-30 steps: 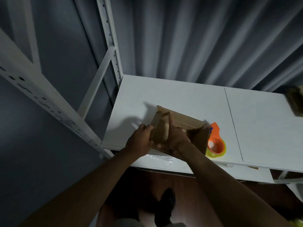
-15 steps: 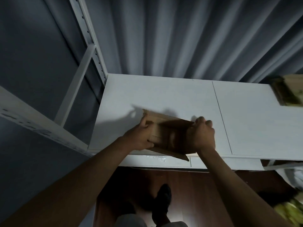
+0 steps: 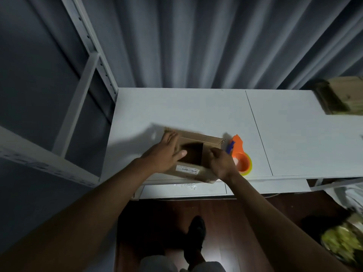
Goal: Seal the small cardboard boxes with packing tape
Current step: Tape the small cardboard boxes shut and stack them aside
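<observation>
Pressed flat by left hand (image 3: pixel 164 154), fingers straight, left flap of cardboard box (image 3: pixel 193 170); right flap under curled right hand (image 3: pixel 221 162), grip unclear. Box at near edge of white table (image 3: pixel 196 108), top partly open. Just right: orange tape dispenser (image 3: pixel 240 157).

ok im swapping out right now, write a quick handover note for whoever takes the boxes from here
Left hand: flat, fingers straight, pressing the left flap of the cardboard box.
Right hand: fingers curled on the right flap.
The box sits at the white table's near edge, its top partly open with a dark gap in the middle.
The orange tape dispenser lies just right of the box, untouched.
Done: side flaps going down.
Left: close the top, tape the seam.
</observation>
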